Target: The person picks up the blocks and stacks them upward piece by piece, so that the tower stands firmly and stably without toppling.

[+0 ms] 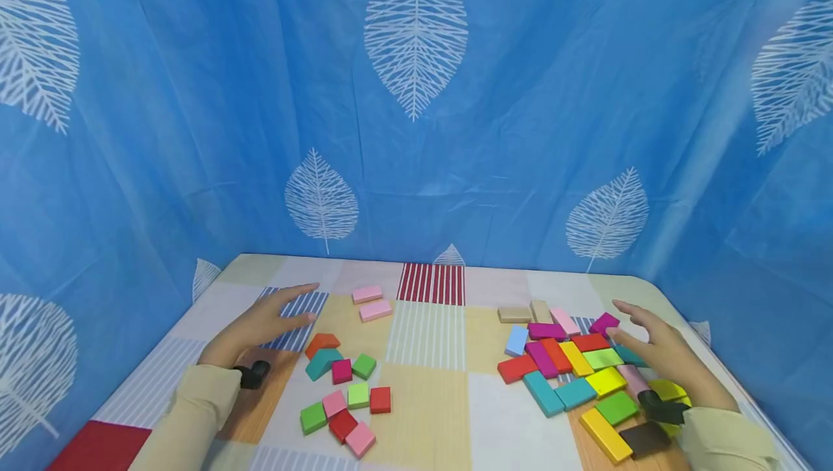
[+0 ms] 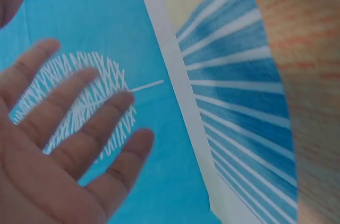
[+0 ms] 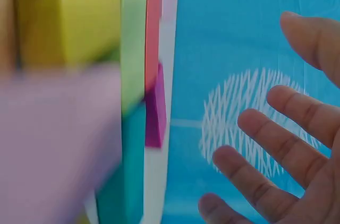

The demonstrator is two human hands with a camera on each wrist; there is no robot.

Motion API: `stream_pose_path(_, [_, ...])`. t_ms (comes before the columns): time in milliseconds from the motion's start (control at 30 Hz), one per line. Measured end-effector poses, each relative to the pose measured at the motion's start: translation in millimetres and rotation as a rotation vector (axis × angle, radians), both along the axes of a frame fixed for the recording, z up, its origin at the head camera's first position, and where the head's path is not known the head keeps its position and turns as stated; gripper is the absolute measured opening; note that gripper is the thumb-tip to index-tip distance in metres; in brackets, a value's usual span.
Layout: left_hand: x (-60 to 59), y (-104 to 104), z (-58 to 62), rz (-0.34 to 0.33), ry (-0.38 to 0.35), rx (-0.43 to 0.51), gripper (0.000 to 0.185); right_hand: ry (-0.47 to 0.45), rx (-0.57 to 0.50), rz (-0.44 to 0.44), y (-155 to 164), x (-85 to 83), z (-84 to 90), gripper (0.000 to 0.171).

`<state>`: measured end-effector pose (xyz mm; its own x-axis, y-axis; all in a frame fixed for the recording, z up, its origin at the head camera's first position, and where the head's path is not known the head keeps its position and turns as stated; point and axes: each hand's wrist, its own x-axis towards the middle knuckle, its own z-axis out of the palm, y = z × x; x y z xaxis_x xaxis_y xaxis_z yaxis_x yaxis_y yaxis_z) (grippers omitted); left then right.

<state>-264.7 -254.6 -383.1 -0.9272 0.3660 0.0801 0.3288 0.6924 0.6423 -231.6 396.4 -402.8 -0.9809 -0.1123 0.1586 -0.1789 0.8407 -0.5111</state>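
My left hand (image 1: 263, 321) is held over the left side of the table, fingers spread and nothing in them; the left wrist view shows the same spread hand (image 2: 69, 144). Closest to it lie an orange block (image 1: 322, 343) and a teal roof-shaped block (image 1: 324, 364). On the right, my right hand (image 1: 667, 348) hovers at the edge of a cluster of coloured blocks, its fingers extended and holding nothing. A magenta block (image 1: 604, 323) lies by its thumb, and a teal block (image 1: 629, 356) is partly hidden under it. In the right wrist view the fingers (image 3: 265, 181) are spread apart.
Two pink blocks (image 1: 375, 310) lie toward the back left. Nearer are several small cubes, among them a red cube (image 1: 380, 400) and a green block (image 1: 314, 418). The right cluster includes a yellow block (image 1: 605, 435) and a tan block (image 1: 514, 315). A blue leaf-print curtain (image 1: 494, 131) surrounds the patchwork-patterned table (image 1: 429, 413).
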Motion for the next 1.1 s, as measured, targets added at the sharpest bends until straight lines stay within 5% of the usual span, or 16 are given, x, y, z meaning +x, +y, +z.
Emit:
stream_pose_path(200, [-17.1, 11, 4.4, -0.083, -0.028, 0.059, 0.048, -0.005, -0.117, 0.069, -23, -5.3, -1.5, 0.062])
stream_pose_path(633, [-47.1, 48, 9.3, -0.193, -0.137, 0.002, 0.046, -0.141, -0.263, 0.209, -52, -20.1, -4.2, 0.053])
stream_pose_path(833, [-61.9, 67, 6.8, -0.149, -0.241, -0.085, 0.048, -0.143, -0.260, 0.276, -63, -25.8, -6.0, 0.051])
stream_pose_path(1100, [-66.9, 85, 6.2, -0.048, -0.353, -0.171, 0.060, -0.178, -0.253, 0.301, -83, -34.8, -6.7, 0.047])
